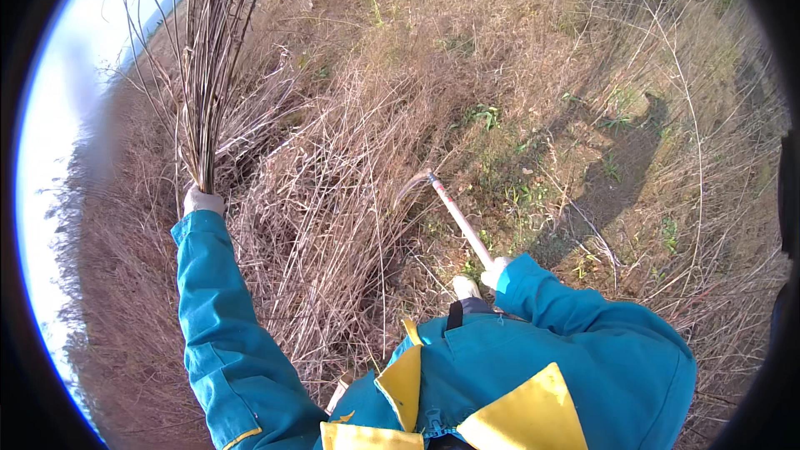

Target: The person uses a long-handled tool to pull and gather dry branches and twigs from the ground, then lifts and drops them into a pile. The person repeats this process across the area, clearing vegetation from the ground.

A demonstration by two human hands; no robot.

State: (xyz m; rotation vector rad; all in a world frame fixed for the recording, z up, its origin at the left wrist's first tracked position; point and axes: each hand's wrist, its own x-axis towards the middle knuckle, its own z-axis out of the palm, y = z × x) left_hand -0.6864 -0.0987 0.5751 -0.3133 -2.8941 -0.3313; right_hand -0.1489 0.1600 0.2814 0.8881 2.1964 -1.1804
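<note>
My left hand (203, 200), in a pale glove, grips the lower end of a bundle of dry stalks (205, 69). The bundle stands upright at the upper left, its top running past the picture's edge. My right hand (495, 271), gloved too, is closed around the pale handle of a sickle (461, 220) in front of my body. The sickle's curved blade (412, 185) points left, over the edge of the dry stems. Both arms wear teal sleeves.
Dense dry stalks (319, 200) lean and lie across the left and middle. Low green plants (486, 116) grow among short dry grass at the right. Thin bare branches (687, 94) arch on the right beside a shadow (615, 181). A shoe (465, 287) shows below the sickle.
</note>
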